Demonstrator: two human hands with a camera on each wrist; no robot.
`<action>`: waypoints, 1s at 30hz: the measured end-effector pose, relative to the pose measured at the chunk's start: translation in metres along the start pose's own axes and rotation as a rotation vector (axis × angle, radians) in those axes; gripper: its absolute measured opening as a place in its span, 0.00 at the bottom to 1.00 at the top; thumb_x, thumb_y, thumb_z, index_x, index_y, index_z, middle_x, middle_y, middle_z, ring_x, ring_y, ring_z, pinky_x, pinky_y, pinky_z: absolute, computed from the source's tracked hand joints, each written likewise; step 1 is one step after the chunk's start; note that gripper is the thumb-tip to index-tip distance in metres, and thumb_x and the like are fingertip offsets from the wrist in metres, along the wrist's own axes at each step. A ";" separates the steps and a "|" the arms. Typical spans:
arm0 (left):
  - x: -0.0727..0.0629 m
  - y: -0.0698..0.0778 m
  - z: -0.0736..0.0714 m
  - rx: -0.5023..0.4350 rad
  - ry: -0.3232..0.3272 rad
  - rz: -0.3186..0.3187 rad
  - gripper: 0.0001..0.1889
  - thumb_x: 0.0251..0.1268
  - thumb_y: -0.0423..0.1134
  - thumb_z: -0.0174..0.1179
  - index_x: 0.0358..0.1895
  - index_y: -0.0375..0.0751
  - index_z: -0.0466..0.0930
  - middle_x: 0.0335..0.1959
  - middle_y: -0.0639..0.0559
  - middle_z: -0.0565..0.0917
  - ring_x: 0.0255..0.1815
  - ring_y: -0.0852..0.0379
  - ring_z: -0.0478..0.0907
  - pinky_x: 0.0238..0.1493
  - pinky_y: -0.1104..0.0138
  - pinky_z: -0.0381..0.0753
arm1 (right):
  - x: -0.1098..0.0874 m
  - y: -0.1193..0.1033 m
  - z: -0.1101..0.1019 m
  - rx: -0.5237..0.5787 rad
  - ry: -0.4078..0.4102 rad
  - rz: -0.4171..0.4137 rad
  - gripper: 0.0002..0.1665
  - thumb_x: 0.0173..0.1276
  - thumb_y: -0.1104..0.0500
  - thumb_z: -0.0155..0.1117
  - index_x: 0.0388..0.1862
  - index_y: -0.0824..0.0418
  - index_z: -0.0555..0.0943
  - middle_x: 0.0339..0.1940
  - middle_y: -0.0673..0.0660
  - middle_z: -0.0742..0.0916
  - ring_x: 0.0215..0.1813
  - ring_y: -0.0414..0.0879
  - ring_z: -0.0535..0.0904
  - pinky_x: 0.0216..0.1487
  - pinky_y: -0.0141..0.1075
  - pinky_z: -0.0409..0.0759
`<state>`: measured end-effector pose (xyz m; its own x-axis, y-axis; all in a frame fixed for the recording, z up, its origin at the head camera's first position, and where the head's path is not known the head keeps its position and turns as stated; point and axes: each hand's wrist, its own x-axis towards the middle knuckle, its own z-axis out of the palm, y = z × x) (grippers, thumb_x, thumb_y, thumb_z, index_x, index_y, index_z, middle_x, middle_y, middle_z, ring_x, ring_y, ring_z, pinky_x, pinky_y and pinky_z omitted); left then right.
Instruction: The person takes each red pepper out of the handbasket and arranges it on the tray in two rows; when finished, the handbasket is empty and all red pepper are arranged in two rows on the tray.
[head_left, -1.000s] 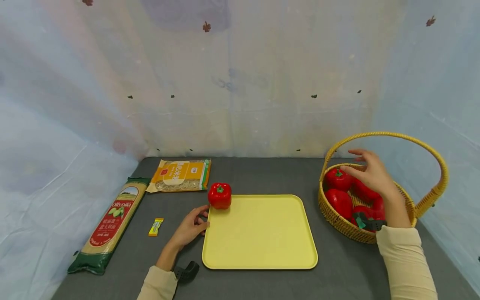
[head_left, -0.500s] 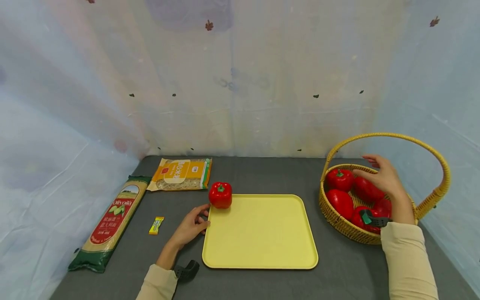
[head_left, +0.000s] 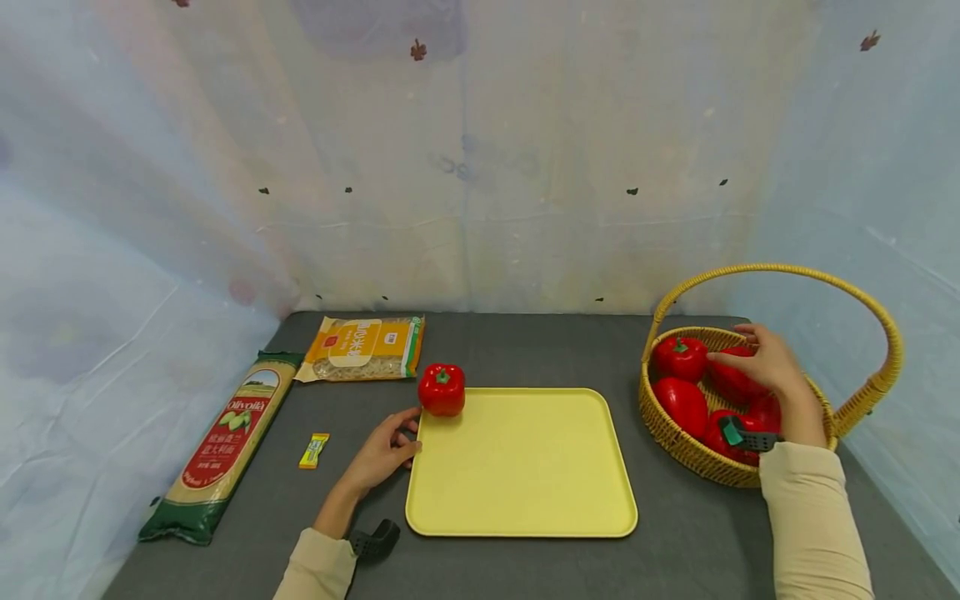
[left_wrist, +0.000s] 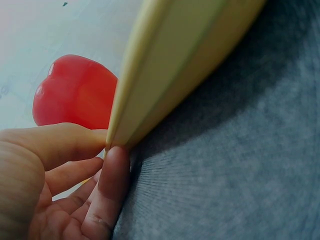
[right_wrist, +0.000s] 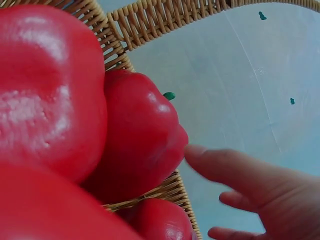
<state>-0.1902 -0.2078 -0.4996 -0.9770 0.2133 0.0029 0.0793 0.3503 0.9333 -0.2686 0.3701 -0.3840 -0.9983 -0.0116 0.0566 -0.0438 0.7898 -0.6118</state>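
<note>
In the head view my left hand (head_left: pixel 380 452) is at the left edge of a yellow tray (head_left: pixel 522 467). The left wrist view shows its thumb and a finger pinching the tray's rim (left_wrist: pixel 142 100). One red bell pepper (head_left: pixel 442 390) sits on the tray's back left corner. Over the wicker basket (head_left: pixel 678 450) at the right, my right hand (head_left: pixel 772 364) reaches down with fingers spread, among several red bell peppers. Its thumb tip comes right up to a stemmed bell pepper (right_wrist: pixel 140 130) in the right wrist view; whether they touch I cannot tell. The far fingertips are partly hidden.
A tall arched handle (head_left: pixel 772 268) rises over the basket. Left of the tray lie a long spaghetti packet (head_left: pixel 225 446), an orange-and-clear grain bag (head_left: pixel 363 348) and a small yellow wrapped sweet (head_left: pixel 313 451). A pale curtain (head_left: pixel 525 167) hangs behind the dark table.
My right hand has shifted a little to the right, then lowered toward the peppers in the basket. The left hand, the tray and the pepper on it have stayed put.
</note>
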 end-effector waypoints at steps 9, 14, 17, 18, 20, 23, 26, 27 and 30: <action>-0.002 0.007 0.000 0.008 0.009 -0.003 0.28 0.61 0.27 0.58 0.65 0.33 0.63 0.47 0.39 0.70 0.27 0.58 0.73 0.26 0.69 0.78 | 0.001 0.013 0.002 -0.074 0.004 0.015 0.49 0.62 0.45 0.62 0.65 0.79 0.55 0.58 0.84 0.64 0.56 0.74 0.62 0.53 0.63 0.65; -0.009 0.027 -0.001 0.009 -0.011 0.012 0.28 0.61 0.25 0.56 0.65 0.28 0.62 0.47 0.35 0.70 0.27 0.56 0.74 0.26 0.67 0.79 | 0.002 0.017 0.004 -0.084 -0.006 0.030 0.51 0.62 0.44 0.62 0.66 0.79 0.54 0.57 0.83 0.65 0.54 0.73 0.63 0.52 0.63 0.67; -0.011 0.035 -0.003 0.012 -0.027 0.012 0.28 0.61 0.25 0.56 0.65 0.27 0.61 0.47 0.34 0.70 0.28 0.55 0.74 0.27 0.66 0.80 | 0.002 0.020 0.005 -0.085 -0.014 0.049 0.52 0.62 0.43 0.61 0.67 0.79 0.52 0.57 0.83 0.64 0.54 0.73 0.63 0.51 0.63 0.67; -0.011 0.036 -0.003 0.014 -0.029 0.012 0.28 0.61 0.25 0.56 0.65 0.27 0.61 0.47 0.34 0.70 0.28 0.55 0.74 0.27 0.66 0.80 | 0.002 0.021 0.005 -0.085 -0.018 0.055 0.52 0.62 0.43 0.61 0.67 0.79 0.52 0.57 0.83 0.64 0.54 0.73 0.62 0.52 0.64 0.67; -0.012 0.037 -0.003 0.014 -0.030 0.013 0.28 0.61 0.25 0.56 0.65 0.27 0.61 0.47 0.34 0.70 0.28 0.55 0.74 0.27 0.66 0.80 | 0.002 0.023 0.006 -0.084 -0.032 0.074 0.53 0.62 0.43 0.61 0.67 0.78 0.51 0.58 0.83 0.61 0.55 0.74 0.59 0.52 0.65 0.67; -0.012 0.036 -0.003 0.012 -0.029 0.014 0.28 0.61 0.26 0.56 0.65 0.27 0.61 0.47 0.35 0.70 0.28 0.55 0.74 0.27 0.66 0.80 | 0.001 0.025 0.006 -0.084 -0.048 0.092 0.53 0.63 0.42 0.61 0.68 0.78 0.50 0.59 0.84 0.58 0.57 0.75 0.55 0.52 0.66 0.65; -0.012 0.034 -0.003 0.006 -0.028 0.013 0.28 0.61 0.25 0.57 0.65 0.27 0.61 0.47 0.35 0.70 0.28 0.55 0.74 0.27 0.65 0.80 | 0.000 0.026 0.007 -0.087 -0.064 0.102 0.53 0.63 0.42 0.60 0.67 0.79 0.50 0.59 0.85 0.56 0.58 0.76 0.52 0.50 0.66 0.66; -0.012 0.033 -0.002 0.007 -0.029 0.013 0.28 0.61 0.25 0.57 0.66 0.27 0.61 0.47 0.35 0.70 0.28 0.55 0.74 0.27 0.65 0.80 | -0.001 0.027 0.007 -0.087 -0.069 0.104 0.52 0.63 0.42 0.60 0.67 0.79 0.51 0.58 0.85 0.56 0.57 0.76 0.52 0.50 0.66 0.66; -0.011 0.033 -0.002 0.008 -0.030 0.015 0.28 0.61 0.25 0.56 0.65 0.27 0.61 0.47 0.35 0.70 0.27 0.55 0.74 0.27 0.65 0.80 | -0.002 0.026 0.006 -0.089 -0.084 0.113 0.51 0.63 0.42 0.60 0.66 0.78 0.51 0.57 0.84 0.56 0.57 0.76 0.52 0.49 0.65 0.67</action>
<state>-0.1769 -0.2007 -0.4684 -0.9693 0.2459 0.0062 0.0958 0.3542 0.9303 -0.2678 0.3867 -0.4049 -0.9965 0.0327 -0.0769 0.0691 0.8400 -0.5382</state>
